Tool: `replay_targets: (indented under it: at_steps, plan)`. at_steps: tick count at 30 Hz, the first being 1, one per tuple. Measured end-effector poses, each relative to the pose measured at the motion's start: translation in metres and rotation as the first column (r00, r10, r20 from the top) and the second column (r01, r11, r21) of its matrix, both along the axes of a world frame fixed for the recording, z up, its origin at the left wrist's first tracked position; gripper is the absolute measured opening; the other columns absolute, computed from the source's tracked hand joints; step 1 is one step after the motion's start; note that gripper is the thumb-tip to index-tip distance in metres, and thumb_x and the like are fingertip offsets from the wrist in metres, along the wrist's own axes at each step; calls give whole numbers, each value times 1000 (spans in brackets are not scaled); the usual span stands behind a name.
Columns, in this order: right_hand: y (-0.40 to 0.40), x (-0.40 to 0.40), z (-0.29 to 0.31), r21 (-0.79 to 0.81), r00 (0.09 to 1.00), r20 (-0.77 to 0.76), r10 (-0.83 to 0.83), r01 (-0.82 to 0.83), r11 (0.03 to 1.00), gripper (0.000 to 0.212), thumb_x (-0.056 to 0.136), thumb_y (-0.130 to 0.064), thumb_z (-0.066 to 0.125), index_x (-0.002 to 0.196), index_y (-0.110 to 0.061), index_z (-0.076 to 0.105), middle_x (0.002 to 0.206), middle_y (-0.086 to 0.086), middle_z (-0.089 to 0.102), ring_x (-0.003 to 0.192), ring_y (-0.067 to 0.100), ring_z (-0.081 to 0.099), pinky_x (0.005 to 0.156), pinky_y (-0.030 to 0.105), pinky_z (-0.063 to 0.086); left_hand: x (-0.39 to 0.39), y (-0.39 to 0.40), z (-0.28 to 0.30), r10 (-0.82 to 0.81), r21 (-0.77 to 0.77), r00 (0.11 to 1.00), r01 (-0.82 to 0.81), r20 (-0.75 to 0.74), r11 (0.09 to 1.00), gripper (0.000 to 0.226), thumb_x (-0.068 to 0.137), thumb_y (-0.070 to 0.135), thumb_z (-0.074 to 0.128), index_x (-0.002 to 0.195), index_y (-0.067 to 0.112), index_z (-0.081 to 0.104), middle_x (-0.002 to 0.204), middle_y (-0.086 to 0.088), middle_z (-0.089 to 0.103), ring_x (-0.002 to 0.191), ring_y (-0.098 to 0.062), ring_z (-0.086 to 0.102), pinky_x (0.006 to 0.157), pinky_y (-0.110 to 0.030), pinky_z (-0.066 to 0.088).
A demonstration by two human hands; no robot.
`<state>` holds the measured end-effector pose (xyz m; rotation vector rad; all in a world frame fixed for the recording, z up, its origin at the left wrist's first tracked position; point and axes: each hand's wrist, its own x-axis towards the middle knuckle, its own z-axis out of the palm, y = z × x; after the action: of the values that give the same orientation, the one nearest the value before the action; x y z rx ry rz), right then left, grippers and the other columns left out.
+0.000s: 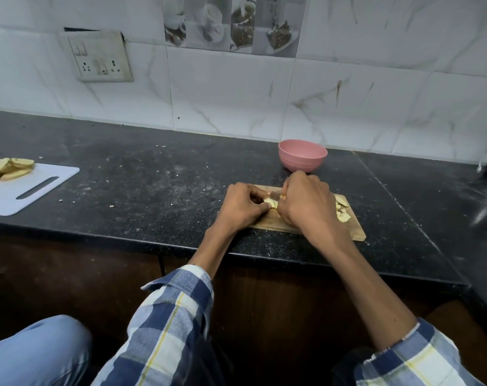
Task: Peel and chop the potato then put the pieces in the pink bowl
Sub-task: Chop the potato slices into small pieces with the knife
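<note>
Both hands met over the wooden board [356,235]: left hand [240,203] pinched a potato piece [270,202], right hand [306,200] curled just beside it, contents hidden. Pink bowl [302,159] stood just beyond, nearer the right.

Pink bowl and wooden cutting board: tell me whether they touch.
Apart. The head view shows a strip of dark countertop between the pink bowl and the far edge of the wooden cutting board.
</note>
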<state>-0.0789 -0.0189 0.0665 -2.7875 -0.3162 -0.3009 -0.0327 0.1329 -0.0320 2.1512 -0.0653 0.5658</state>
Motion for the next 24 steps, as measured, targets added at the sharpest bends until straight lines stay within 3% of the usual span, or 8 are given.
replay_targets:
  at_steps: [6, 12, 18, 24]
  plan:
    - [-5, -17, 6, -22, 1000, -21, -7, 7, 1000, 29, 87, -20, 70, 116, -17, 64, 123, 12, 61, 113, 36, 58, 84, 39, 45, -1, -1, 2, 17, 16, 1000, -16, -9, 1000, 18, 78, 6, 81, 95, 12, 84, 97, 2, 80, 87, -5, 71, 87, -19, 55]
    - [-19, -36, 9, -74, 1000, 5, -8, 9, 997, 23, 87, -22, 71, 110, -21, 67, 115, 8, 64, 105, 34, 61, 77, 35, 43, 1, 1, 0, 4, 41, 1000, -4, -8, 999, 16, 80, 13, 86, 95, 16, 84, 98, 6, 79, 89, -6, 72, 89, -22, 56]
    - [-27, -37, 1, -18, 996, 84, -8, 10, 1000, 14, 94, -25, 63, 106, -21, 68, 109, 9, 66, 100, 34, 63, 73, 37, 43, -3, 4, 1, 18, 20, 1000, -18, 25, 1000, 19, 83, 4, 79, 98, 15, 83, 99, 9, 77, 82, 5, 68, 86, -11, 54]
    - [-10, -16, -15, 44, 989, 147, 9, -15, 999, 17, 94, -23, 62, 110, -18, 67, 107, 11, 66, 98, 35, 62, 72, 38, 45, 0, 3, -4, 60, 49, 997, -63, 55, 997, 12, 82, 5, 79, 90, 12, 82, 90, 3, 77, 82, -8, 71, 87, -33, 59]
